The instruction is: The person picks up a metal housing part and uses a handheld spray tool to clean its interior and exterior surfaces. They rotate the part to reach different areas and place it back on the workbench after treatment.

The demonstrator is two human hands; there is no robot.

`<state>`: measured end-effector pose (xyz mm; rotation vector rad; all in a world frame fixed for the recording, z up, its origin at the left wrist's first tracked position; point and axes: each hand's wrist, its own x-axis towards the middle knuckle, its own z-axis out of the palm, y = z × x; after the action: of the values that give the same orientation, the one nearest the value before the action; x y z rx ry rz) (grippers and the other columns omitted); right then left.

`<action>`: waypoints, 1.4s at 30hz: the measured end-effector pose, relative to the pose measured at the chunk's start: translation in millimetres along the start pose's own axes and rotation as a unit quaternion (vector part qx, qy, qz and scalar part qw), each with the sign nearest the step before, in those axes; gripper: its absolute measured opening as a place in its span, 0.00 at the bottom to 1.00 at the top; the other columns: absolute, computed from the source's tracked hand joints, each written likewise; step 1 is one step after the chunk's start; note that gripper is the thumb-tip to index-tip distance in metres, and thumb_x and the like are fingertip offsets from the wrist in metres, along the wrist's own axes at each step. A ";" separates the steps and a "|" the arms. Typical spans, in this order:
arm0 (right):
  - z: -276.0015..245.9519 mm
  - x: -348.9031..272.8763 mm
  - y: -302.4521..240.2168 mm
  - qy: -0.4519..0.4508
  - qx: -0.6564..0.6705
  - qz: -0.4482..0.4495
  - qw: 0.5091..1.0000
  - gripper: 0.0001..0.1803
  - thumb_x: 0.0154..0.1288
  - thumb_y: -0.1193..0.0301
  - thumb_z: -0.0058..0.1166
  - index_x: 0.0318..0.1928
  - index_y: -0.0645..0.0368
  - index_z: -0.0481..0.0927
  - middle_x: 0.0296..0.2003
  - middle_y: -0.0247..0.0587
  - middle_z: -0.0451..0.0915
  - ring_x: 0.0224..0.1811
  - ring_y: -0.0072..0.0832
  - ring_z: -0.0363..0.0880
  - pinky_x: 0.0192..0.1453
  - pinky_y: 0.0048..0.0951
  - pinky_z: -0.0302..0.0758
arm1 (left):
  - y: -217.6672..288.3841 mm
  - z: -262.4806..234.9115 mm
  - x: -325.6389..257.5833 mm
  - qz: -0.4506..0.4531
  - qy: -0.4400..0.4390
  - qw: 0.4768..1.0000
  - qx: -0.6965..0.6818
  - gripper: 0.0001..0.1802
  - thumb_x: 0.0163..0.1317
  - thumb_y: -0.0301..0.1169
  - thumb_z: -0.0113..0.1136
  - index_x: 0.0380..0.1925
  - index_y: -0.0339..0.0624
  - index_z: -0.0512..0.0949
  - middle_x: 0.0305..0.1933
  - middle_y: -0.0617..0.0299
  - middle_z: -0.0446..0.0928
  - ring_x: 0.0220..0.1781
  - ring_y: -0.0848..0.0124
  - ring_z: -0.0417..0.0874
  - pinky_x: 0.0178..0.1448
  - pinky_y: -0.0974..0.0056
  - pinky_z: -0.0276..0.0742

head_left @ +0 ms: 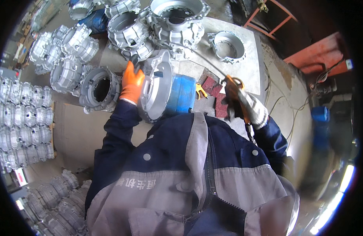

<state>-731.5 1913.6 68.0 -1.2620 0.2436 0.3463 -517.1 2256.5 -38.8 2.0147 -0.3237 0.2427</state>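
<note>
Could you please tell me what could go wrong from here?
The grey casting stands on edge, so it might tip if the left hand slips. The tool in the right hand has a long thin rod, which could knock the stacked castings ahead.

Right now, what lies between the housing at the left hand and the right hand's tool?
In the head view, a blue drum, a small yellow object and dark red pieces.

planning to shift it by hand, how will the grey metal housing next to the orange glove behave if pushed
The housing is probably stiff, given its metal walls. Turned on its side, it might roll or tip on its rounded rim. Being hollow, it may weigh less than its bulk suggests.
</note>
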 end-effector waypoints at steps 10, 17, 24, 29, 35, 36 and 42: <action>-71.0 31.1 164.1 0.076 0.172 0.178 0.966 0.28 0.62 0.46 0.52 0.47 0.58 0.77 0.34 0.37 0.79 0.30 0.24 0.77 0.32 0.23 0.74 | 2.6 5.8 14.1 -0.065 -0.199 0.960 0.188 0.44 0.42 0.40 0.70 0.58 0.29 0.64 0.48 0.48 0.78 0.49 0.58 0.79 0.51 0.59 0.73; -64.4 30.3 153.8 -0.105 0.248 0.017 0.963 0.24 0.65 0.55 0.54 0.56 0.54 0.72 0.35 0.34 0.78 0.31 0.21 0.79 0.31 0.21 0.76 | -42.3 0.7 33.3 -0.037 -0.213 0.956 0.200 0.31 0.45 0.31 0.66 0.52 0.39 0.69 0.45 0.55 0.79 0.47 0.65 0.80 0.50 0.63 0.73; -70.9 40.8 157.2 0.085 0.212 0.032 0.973 0.24 0.63 0.48 0.53 0.44 0.57 0.77 0.38 0.44 0.81 0.31 0.29 0.82 0.31 0.28 0.81 | -35.2 -9.5 30.7 -0.083 -0.306 0.941 -0.114 0.32 0.47 0.25 0.68 0.56 0.40 0.69 0.48 0.62 0.76 0.48 0.71 0.75 0.51 0.66 0.71; -76.0 56.2 192.4 0.114 0.281 -0.025 0.953 0.22 0.65 0.54 0.53 0.49 0.59 0.76 0.42 0.44 0.81 0.34 0.29 0.82 0.34 0.28 0.81 | -30.8 -15.0 35.3 -0.114 -0.308 0.943 -0.053 0.34 0.49 0.23 0.66 0.59 0.39 0.67 0.55 0.60 0.74 0.53 0.68 0.75 0.56 0.65 0.71; -78.2 71.9 223.3 0.051 0.394 -0.033 0.917 0.22 0.64 0.57 0.56 0.51 0.59 0.74 0.41 0.42 0.81 0.36 0.30 0.82 0.40 0.30 0.81 | -30.9 -15.4 37.8 -0.074 -0.320 0.941 -0.077 0.30 0.50 0.23 0.63 0.56 0.36 0.68 0.50 0.60 0.76 0.50 0.69 0.76 0.54 0.65 0.71; -79.8 73.7 227.1 0.032 0.408 -0.028 0.912 0.21 0.64 0.57 0.56 0.51 0.58 0.74 0.41 0.42 0.81 0.36 0.30 0.82 0.40 0.30 0.81 | -31.1 -15.4 38.8 -0.071 -0.326 0.940 -0.077 0.29 0.50 0.23 0.63 0.56 0.36 0.68 0.50 0.59 0.76 0.50 0.69 0.76 0.55 0.65 0.71; -85.3 87.0 237.9 0.032 0.419 -0.022 0.907 0.20 0.64 0.59 0.56 0.50 0.57 0.74 0.40 0.42 0.81 0.36 0.31 0.82 0.39 0.31 0.82 | -29.5 -17.3 42.3 -0.046 -0.345 0.935 -0.067 0.31 0.50 0.25 0.64 0.56 0.35 0.68 0.51 0.59 0.75 0.51 0.69 0.76 0.56 0.65 0.70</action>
<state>-741.9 1905.0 -198.9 -0.4240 0.3694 0.1265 -468.0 2279.5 -42.9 1.9147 -0.6595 -0.5528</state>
